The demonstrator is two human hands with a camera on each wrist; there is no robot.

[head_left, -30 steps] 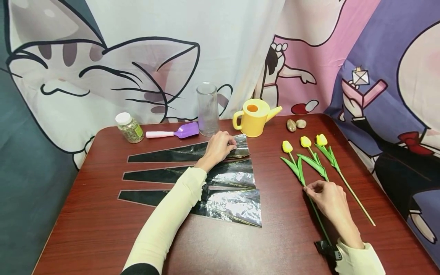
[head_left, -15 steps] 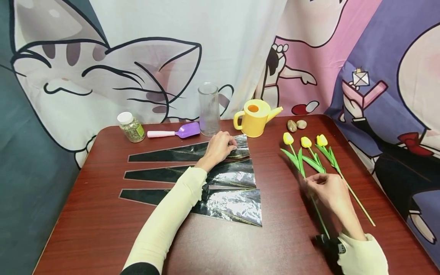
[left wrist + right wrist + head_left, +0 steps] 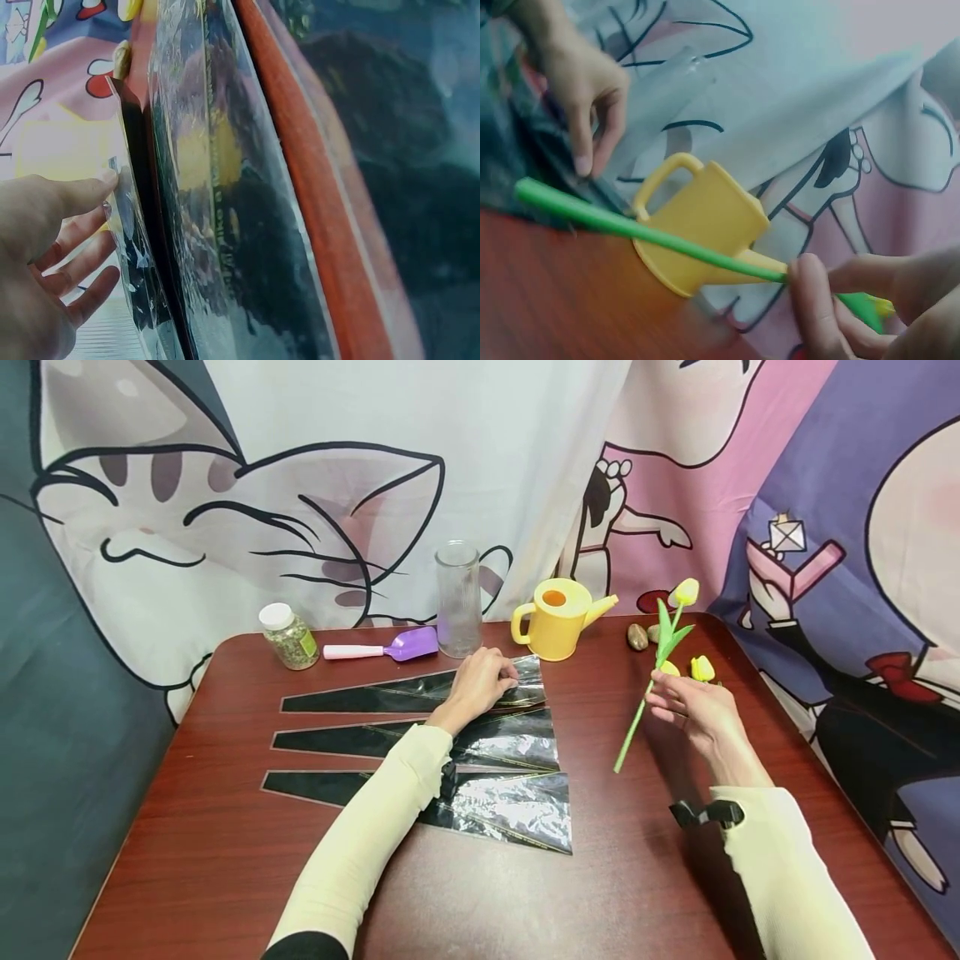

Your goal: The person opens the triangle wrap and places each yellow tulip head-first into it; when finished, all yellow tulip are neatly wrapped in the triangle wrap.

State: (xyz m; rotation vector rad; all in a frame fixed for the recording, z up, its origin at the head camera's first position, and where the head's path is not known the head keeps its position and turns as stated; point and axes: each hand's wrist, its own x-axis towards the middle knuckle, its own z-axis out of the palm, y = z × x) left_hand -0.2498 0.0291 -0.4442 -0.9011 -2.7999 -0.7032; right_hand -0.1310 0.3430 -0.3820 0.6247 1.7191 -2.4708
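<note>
Nearest me on the dark red table (image 3: 225,860) lay three long clear cellophane sleeves (image 3: 517,810), side by side, wide mouths toward my right and narrow black tips toward my left. My left forearm crossed them. My left hand (image 3: 480,681) rested on the farthest sleeve (image 3: 360,697), fingertips (image 3: 109,180) pinching at the edge of its wide mouth; from the wrist view the film (image 3: 210,195) looked glossy and thin.

My hands were well apart. My right hand (image 3: 690,706) was raised above the table's right side, thumb and fingers clamped on the green stem of a yellow tulip (image 3: 663,647). The flower pointed up and away from me, tilted, with the cut end hanging down toward the sleeves. Two more yellow tulips (image 3: 701,668) lay on the table just behind that hand, mostly hidden by it.

Farther back stood a yellow watering can (image 3: 555,618), a tall clear glass vase (image 3: 459,602), a purple scoop with a pink handle (image 3: 382,649), a small jar with a white lid (image 3: 287,637) and two pebbles (image 3: 637,636), before a cartoon curtain (image 3: 300,485).

My judgement of the risks: the pinch on the stem sat high, so the long lower end could swing and knock the watering can or snag the sleeve's mouth. The slick film could also slip from my left fingertips or crumple if the stem pushed against it.
</note>
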